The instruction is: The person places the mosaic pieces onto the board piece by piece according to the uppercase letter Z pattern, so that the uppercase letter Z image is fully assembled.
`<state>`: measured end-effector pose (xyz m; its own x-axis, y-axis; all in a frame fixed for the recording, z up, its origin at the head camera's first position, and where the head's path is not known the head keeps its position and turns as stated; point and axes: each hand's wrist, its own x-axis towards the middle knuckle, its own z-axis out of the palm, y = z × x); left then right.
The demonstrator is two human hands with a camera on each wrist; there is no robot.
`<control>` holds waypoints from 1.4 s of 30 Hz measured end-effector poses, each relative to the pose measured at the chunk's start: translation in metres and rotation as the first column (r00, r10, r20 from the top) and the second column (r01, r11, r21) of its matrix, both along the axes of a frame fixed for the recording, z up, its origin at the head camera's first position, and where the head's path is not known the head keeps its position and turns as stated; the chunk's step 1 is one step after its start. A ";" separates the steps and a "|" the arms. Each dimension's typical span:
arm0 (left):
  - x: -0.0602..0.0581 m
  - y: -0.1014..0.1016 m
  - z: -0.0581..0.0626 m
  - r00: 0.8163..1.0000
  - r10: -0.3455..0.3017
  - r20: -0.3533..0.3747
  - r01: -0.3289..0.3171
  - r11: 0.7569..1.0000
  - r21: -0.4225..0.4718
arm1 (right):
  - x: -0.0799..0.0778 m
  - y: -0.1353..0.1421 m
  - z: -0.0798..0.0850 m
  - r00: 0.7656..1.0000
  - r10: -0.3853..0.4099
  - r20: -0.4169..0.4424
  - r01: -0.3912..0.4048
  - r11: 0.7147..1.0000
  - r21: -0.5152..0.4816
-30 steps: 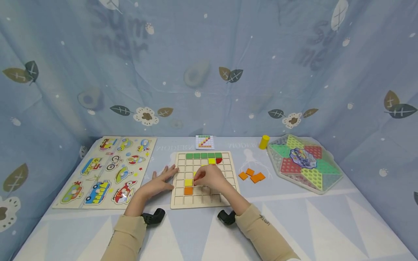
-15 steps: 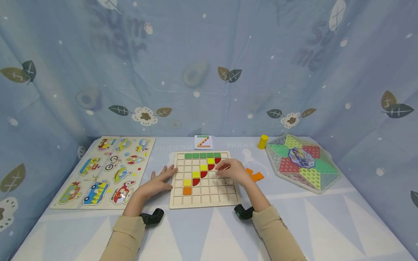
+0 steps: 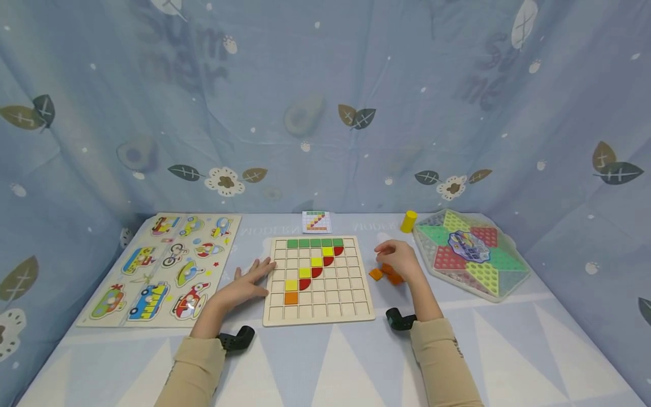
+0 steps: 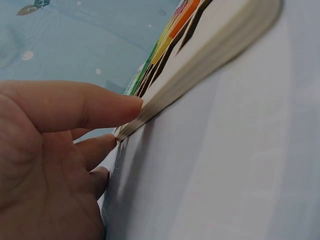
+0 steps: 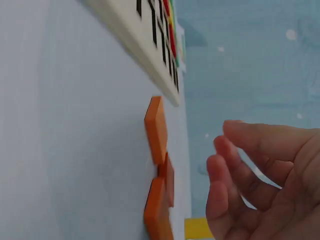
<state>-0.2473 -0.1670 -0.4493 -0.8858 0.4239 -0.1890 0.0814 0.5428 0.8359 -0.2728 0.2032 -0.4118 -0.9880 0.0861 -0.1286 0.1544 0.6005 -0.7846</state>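
A wooden grid board (image 3: 335,311) lies on the table before me. It bears a row of green tiles (image 3: 315,243), a diagonal of yellow squares (image 3: 304,273) and red quarter-round pieces (image 3: 305,284), and one orange square (image 3: 291,298) below. My left hand (image 3: 246,285) has its fingers spread, thumb and fingertips touching the board's left edge (image 4: 200,65). Off to the right of the board, my right hand (image 3: 399,259) hovers over several loose orange square tiles (image 3: 376,274). Its fingers (image 5: 260,137) are loosely bent and hold nothing; the hand covers part of the pile.
A small pattern card (image 3: 316,222) lies behind the board. On the left is a vehicle peg puzzle (image 3: 163,260). A yellow cylinder (image 3: 408,221) stands at the back right beside a star-patterned game board (image 3: 470,246). A blue curtain (image 3: 285,85) hangs behind the table.
My right hand has left a red quarter-round piece next to the lowest yellow square and moved right, off the board, to the orange tiles. The left hand stays at the board's edge.
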 end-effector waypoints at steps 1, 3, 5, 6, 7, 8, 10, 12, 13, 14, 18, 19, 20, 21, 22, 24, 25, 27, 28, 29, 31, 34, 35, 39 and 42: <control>0.000 0.000 0.000 1.000 -0.003 0.000 0.003 1.000 0.002 | -0.001 0.002 -0.001 1.000 -0.003 0.009 0.003 1.000 0.019; 0.000 -0.001 -0.001 1.000 -0.002 0.000 0.002 1.000 0.001 | -0.001 0.005 -0.003 0.999 -0.015 0.038 0.013 0.999 0.052; 0.000 -0.002 -0.001 1.000 0.000 0.001 0.000 1.000 -0.003 | -0.001 0.007 -0.005 0.998 -0.003 0.059 -0.002 0.996 0.092; 0.000 -0.002 -0.001 1.000 0.001 0.001 -0.001 1.000 -0.005 | -0.001 0.007 -0.005 0.998 0.000 0.070 -0.008 0.994 0.112; 0.000 -0.002 0.000 1.000 0.002 0.001 -0.002 1.000 -0.006 | -0.001 0.008 -0.006 0.997 0.000 0.082 -0.011 0.990 0.141; 0.000 -0.002 0.000 1.000 0.003 0.001 -0.003 1.000 -0.005 | -0.001 0.009 -0.006 0.996 -0.003 0.093 -0.013 0.984 0.176; 0.000 -0.002 0.000 1.000 0.004 -0.001 -0.004 1.000 -0.005 | 0.000 0.011 -0.006 0.994 -0.019 0.105 -0.009 0.967 0.256; 0.000 -0.002 0.000 1.000 0.004 -0.001 -0.004 1.000 -0.002 | 0.000 0.011 -0.006 0.992 -0.051 0.118 0.010 0.947 0.322; 0.000 -0.002 0.000 1.000 0.004 -0.001 -0.004 1.000 -0.002 | 0.000 0.012 -0.005 0.990 -0.067 0.124 0.018 0.935 0.354; 0.000 -0.002 0.000 1.000 0.003 -0.002 -0.003 1.000 -0.002 | 0.001 0.012 -0.004 0.989 -0.079 0.129 0.024 0.925 0.379; 0.000 -0.002 -0.001 1.000 0.001 -0.004 -0.001 1.000 -0.003 | 0.002 0.011 -0.002 0.986 -0.100 0.135 0.035 0.909 0.415; -0.001 -0.002 -0.001 1.000 0.002 -0.004 -0.002 1.000 -0.004 | 0.002 0.010 -0.002 0.986 -0.102 0.129 0.040 0.909 0.414; 0.000 -0.002 -0.002 1.000 0.002 -0.005 -0.002 1.000 -0.005 | 0.002 0.010 -0.002 0.988 -0.105 0.115 0.049 0.911 0.409; 0.000 -0.003 -0.002 1.000 0.004 -0.005 -0.004 1.000 -0.007 | 0.002 0.008 -0.002 0.990 -0.107 0.094 0.061 0.914 0.402; 0.000 -0.003 -0.002 1.000 0.005 -0.006 -0.005 1.000 -0.008 | 0.002 0.006 -0.002 0.991 -0.110 0.072 0.075 0.923 0.377; 0.000 -0.003 -0.003 1.000 0.004 -0.007 -0.004 1.000 -0.008 | 0.002 0.001 -0.001 0.994 -0.109 0.031 0.096 0.955 0.282; 0.000 -0.003 -0.003 1.000 0.003 -0.008 -0.003 1.000 -0.006 | 0.002 -0.003 0.000 0.994 -0.105 0.018 0.100 0.975 0.201; 0.000 -0.003 -0.002 1.000 0.001 -0.009 -0.001 1.000 -0.002 | 0.003 -0.012 0.002 0.997 -0.080 0.007 0.079 0.996 0.034; 0.001 -0.003 -0.002 1.000 -0.001 -0.011 0.001 1.000 -0.001 | 0.003 -0.017 0.002 0.998 -0.064 0.012 0.064 0.996 -0.056; 0.001 -0.003 -0.001 1.000 -0.002 -0.010 0.002 1.000 0.001 | 0.003 -0.023 0.003 0.999 -0.044 0.019 0.046 0.990 -0.133; 0.001 -0.003 -0.001 1.000 -0.003 -0.012 0.003 1.000 0.000 | 0.005 -0.035 0.005 0.999 0.002 0.039 0.008 0.971 -0.240; 0.001 -0.002 -0.001 1.000 -0.008 -0.016 0.008 1.000 0.001 | 0.010 -0.054 0.007 0.996 0.069 0.057 -0.050 0.955 -0.294; 0.001 -0.002 -0.001 1.000 -0.009 -0.017 0.009 1.000 0.000 | 0.012 -0.061 0.007 0.994 0.094 0.057 -0.073 0.951 -0.301; 0.001 -0.001 -0.001 1.000 -0.017 -0.023 0.017 1.000 0.003 | 0.020 -0.083 0.006 0.984 0.172 0.039 -0.154 0.946 -0.285; 0.001 0.001 0.000 0.999 -0.022 -0.028 0.023 1.000 0.008 | 0.025 -0.096 0.003 0.972 0.231 0.031 -0.216 0.943 -0.254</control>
